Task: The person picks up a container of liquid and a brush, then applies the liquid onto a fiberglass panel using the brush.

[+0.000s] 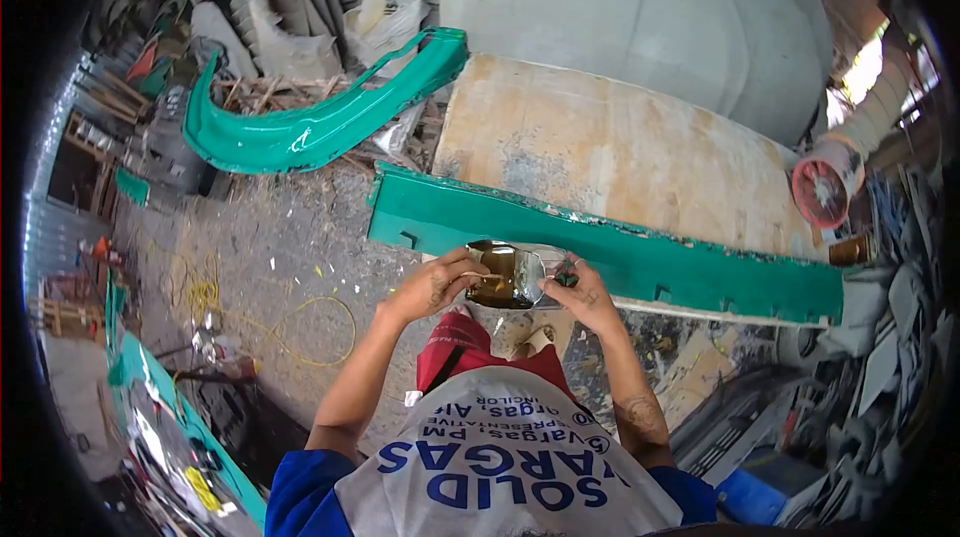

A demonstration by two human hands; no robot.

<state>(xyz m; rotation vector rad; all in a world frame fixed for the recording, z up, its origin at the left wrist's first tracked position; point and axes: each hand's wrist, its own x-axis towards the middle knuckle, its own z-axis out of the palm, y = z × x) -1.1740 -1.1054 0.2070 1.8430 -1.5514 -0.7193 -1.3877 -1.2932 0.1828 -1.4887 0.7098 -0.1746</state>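
Observation:
In front of my body I hold a see-through container of brown liquid [495, 279] between both hands. My left hand [445, 282] is closed on its left side, with the fingertips against the brown part. My right hand [582, 294] pinches at the clear right end, where something thin and transparent also shows. What exactly those right fingertips grip is too small to make out. Just beyond the container lies a long green moulded panel [600, 247], its edge ragged and chipped.
A worn board [620, 152] lies behind the green panel, below a large grey moulded shell [640, 27]. A curved green part [300, 132] rests at the upper left. A red fan [822, 187] stands right. Yellow cord [330, 332] trails over the floor.

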